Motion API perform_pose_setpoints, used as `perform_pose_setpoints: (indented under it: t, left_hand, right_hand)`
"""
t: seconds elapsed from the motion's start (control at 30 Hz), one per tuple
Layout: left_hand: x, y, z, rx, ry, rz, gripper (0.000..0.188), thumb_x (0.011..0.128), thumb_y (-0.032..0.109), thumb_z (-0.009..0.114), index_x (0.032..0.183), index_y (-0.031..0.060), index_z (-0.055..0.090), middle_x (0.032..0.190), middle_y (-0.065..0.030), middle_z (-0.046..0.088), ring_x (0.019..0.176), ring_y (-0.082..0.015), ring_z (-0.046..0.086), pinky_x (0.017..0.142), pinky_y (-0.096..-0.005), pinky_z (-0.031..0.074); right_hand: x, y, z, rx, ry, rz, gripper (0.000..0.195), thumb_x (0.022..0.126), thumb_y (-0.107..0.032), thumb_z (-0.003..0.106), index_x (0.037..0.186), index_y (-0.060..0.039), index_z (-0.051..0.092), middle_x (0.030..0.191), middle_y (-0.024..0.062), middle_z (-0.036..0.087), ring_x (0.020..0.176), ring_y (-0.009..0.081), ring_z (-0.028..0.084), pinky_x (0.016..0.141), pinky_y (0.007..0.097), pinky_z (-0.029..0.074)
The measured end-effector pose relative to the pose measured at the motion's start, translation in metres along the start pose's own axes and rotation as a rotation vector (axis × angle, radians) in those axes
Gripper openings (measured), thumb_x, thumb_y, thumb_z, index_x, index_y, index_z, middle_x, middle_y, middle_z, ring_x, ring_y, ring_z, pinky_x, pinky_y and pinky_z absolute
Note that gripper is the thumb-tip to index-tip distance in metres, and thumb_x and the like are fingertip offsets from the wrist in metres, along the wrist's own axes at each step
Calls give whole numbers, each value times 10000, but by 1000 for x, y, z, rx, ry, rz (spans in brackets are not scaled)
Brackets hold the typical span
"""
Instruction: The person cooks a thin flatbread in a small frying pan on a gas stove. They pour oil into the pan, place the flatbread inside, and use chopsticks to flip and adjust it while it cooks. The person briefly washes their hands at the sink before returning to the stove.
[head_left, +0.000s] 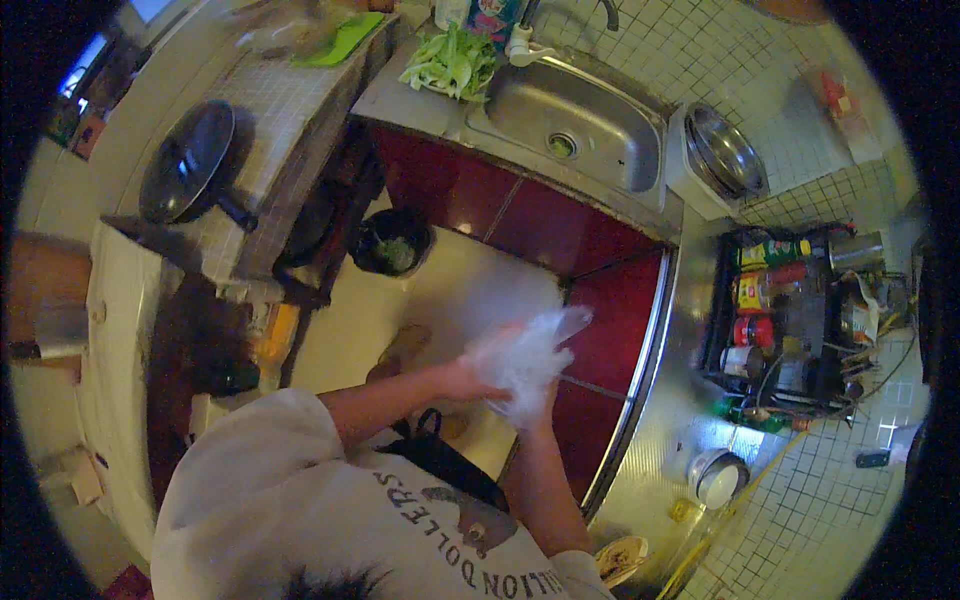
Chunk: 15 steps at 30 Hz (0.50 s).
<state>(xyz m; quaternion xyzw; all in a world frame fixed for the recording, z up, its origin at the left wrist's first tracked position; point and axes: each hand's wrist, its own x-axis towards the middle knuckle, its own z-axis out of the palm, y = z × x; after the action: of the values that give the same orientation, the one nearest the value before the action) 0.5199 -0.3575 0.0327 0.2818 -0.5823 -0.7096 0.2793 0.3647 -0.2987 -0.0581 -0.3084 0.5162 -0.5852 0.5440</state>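
My left hand (480, 377) reaches in from the left and grips a bunch of thin translucent plastic (536, 352), which looks like a disposable glove. My right hand (538, 409) comes up from below and meets the same plastic, which covers most of it. Blur hides the fingers of both hands. Finger-like tips of the plastic stick out to the upper right. Both hands are in front of my body, above the pale floor (330, 330) and beside the dark red cabinet doors (611, 322).
Leafy greens (452, 64) lie left of the steel sink (592, 97). Metal bowls (724, 146) stand in a white rack on the right, near a black rack of bottles (787, 322). A frying pan (187, 165) rests on the tiled counter (259, 112). Below stands a black bin (390, 241).
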Motion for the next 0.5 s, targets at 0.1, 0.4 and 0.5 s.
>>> perform_pose_setpoints:
  t: [0.1,0.4,0.5]
  left_hand:
    - [10,-21,-61,237,34,99,640,652,215,715,1182,69,389,1149,-96,457,1079,-237,428,935,-375,335]
    - [25,-128,-242,210,719,-77,277,666,68,632,923,40,535,895,-90,577,850,-187,550,757,-326,443]
    - [18,-238,-333,604,874,-356,343,648,116,646,965,55,532,947,-128,559,958,-291,495,821,-375,409]
  right_hand:
    - [15,-3,36,-89,-105,172,412,812,-198,533,1171,-43,401,1147,81,452,1010,183,469,847,327,412]
    - [82,14,99,-473,52,418,388,769,-45,590,1139,-56,472,1143,83,480,908,171,511,793,278,427]
    - [85,49,68,-633,81,452,361,775,-60,590,1116,-41,474,1124,93,490,867,172,529,759,273,439]
